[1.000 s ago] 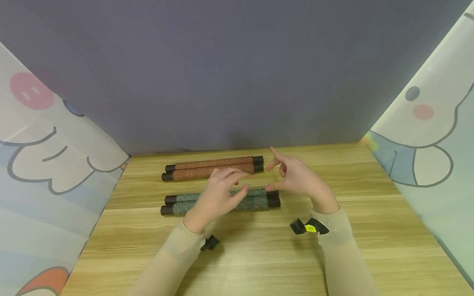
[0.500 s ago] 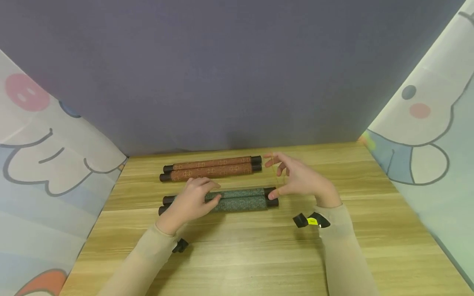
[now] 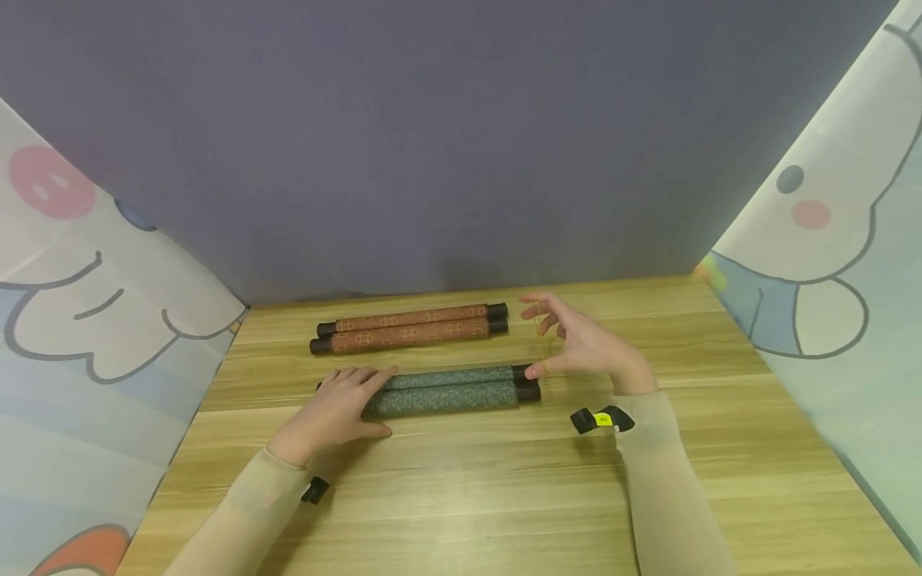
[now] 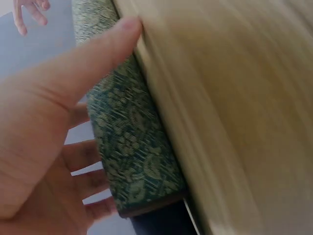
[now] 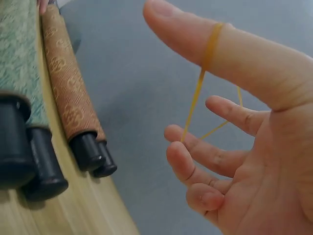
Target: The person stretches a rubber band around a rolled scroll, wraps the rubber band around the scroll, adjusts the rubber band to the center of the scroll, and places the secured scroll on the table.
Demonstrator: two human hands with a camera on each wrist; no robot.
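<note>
Two green patterned scrolls (image 3: 454,396) with black end knobs lie side by side on the wooden table. My left hand (image 3: 334,412) spans their left end, fingers over the far side and thumb along the near side. In the left wrist view the thumb is straight beside the green cloth (image 4: 129,142); whether it presses on it, I cannot tell. My right hand (image 3: 583,344) hovers by the scrolls' right end, its fingers spread. A thin yellow rubber band (image 5: 211,49) loops round its thumb and stretches to its fingers.
Farther back lie two reddish-brown scrolls (image 3: 410,330) with gold motifs and black knobs, parallel to the green pair. A grey wall (image 3: 461,160) closes off the back of the table (image 3: 490,496). Cartoon-printed panels (image 3: 814,304) flank both sides.
My left hand has moved left and down, away from the right hand, to the left end of the green scrolls. The right hand keeps the band and has shifted only slightly.
</note>
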